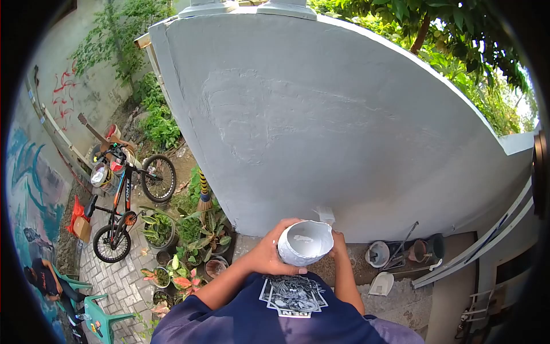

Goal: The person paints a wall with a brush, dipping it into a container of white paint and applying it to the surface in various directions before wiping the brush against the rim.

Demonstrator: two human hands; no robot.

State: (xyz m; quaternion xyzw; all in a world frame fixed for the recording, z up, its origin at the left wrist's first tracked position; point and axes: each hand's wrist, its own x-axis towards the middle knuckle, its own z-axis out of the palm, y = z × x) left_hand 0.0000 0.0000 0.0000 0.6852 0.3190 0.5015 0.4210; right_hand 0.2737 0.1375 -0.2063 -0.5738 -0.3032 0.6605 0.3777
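as fingers of the left hand (269, 256) clasp a white container (305, 242) by the grey wall (321, 126), the right hand (338, 242) sits closer to that wall. its grip cannot be told.

Illumination: outdoor daylight, bright and diffuse. The grey wall (344, 126) is evenly lit with no hard shadow; its plaster patches show only as faint tonal changes. Sky between the foliage (458, 51) at upper right is overexposed to white. The inside of the white cup (305, 242) is bright but retains detail. Ground beside the bicycle (123, 195) lies in soft shade. Lens: fisheye. The wall's top edge bows strongly, and a black vignette fills all four corners. Sharpness is good at centre and falls off toward the rim, where the green chairs (94, 312) look soft.
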